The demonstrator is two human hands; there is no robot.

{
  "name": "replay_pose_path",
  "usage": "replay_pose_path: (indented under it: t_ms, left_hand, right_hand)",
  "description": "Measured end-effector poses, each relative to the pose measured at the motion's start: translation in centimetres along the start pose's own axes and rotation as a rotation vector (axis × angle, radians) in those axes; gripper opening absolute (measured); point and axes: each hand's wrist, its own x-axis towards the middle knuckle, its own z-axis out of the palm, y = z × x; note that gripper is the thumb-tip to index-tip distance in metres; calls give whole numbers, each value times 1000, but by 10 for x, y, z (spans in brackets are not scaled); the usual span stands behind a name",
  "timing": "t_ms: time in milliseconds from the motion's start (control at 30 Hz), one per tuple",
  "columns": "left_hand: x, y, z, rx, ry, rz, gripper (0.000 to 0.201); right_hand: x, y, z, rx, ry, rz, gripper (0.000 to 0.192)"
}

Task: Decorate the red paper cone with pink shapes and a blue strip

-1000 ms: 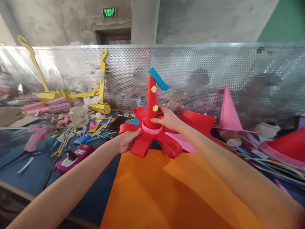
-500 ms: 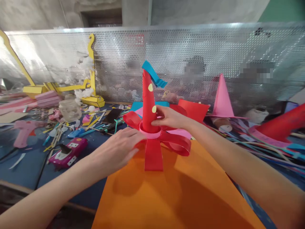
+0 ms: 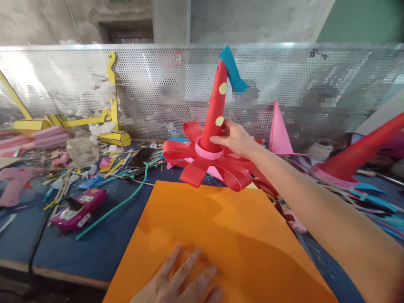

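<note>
The right hand grips the red paper hat by its cone, just above the pink band — the hat sits centre frame, tilted right, lifted above the far edge of the orange sheet. The left hand lies flat and open on that sheet at the bottom edge, fingers spread. A pink cone stands right of the hat — a magenta glue gun lies at lower left.

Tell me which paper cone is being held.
The dotted red cone with looped petals, gripped by the right hand. The pink cone and plain red cone stand untouched.
</note>
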Motion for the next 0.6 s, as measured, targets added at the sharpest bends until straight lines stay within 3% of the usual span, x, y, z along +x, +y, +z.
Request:
replay_pose_path:
  t_ms: [100,167,267,367,500,600]
  left_hand:
    - [-5,0,18,72,250,-42,29]
    - [-1,-4,22,52,262,-33,32]
    - [17,-25,15,-63,126,-35,40]
    - [45,-58,12,-141,-21,-61,43]
    - [80,-99,39,-219,-129,-152,44]
    - [97,-121,65,-324,-186,-203,44]
  right_hand:
    - [5,-11,-10,14,37,-29,37]
    - [8,-17,-14,21,14,-40,35]
    - [14,-21,-14,-14,-18,-77,36]
    - [27,-14,-14,-91,92,-122,37]
    - [47,0,-17,-222,392,-134,42]
    - [53,4,-15,-238,461,-121,44]
